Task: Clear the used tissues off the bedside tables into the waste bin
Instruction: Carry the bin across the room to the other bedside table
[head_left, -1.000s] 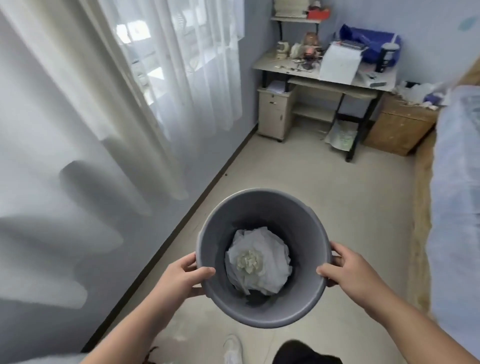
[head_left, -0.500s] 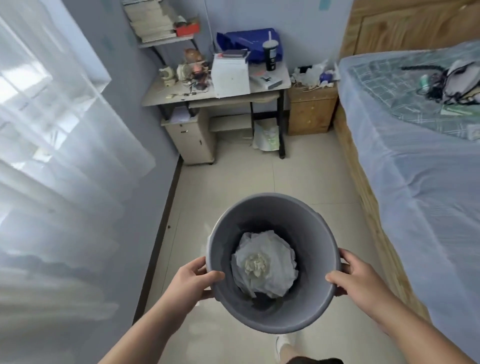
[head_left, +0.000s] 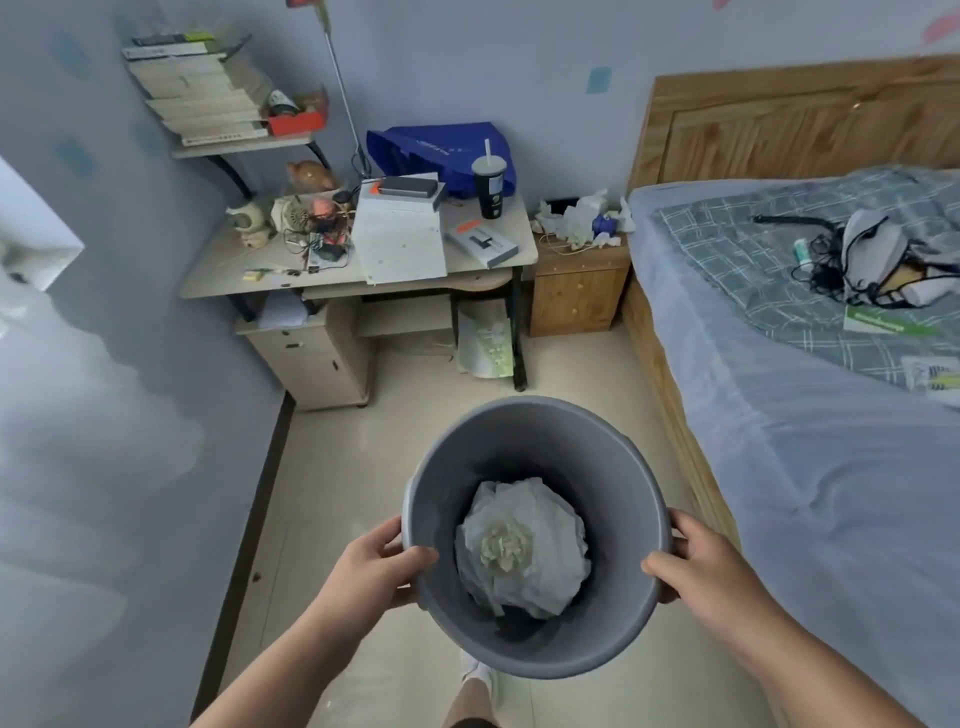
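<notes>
I hold a round grey waste bin (head_left: 524, 436) in front of me above the floor. My left hand (head_left: 376, 564) grips its left rim and my right hand (head_left: 701, 561) grips its right rim. Crumpled white tissues (head_left: 524, 545) lie at the bottom of the bin. Ahead, a small wooden bedside table (head_left: 576, 291) stands between the desk and the bed. More crumpled white tissues (head_left: 582, 218) are piled on its top, around a small blue object.
A cluttered desk (head_left: 249, 270) with papers, a black cup and a blue bag stands left of the bedside table. A bed (head_left: 810, 415) with a wooden frame runs along the right. A wall and a curtain line the left. Pale tiled floor (head_left: 363, 467) lies between.
The view has swung right from the curtain toward the desk, bedside table and bed, which now look nearer. Both hands keep the same grip on the bin.
</notes>
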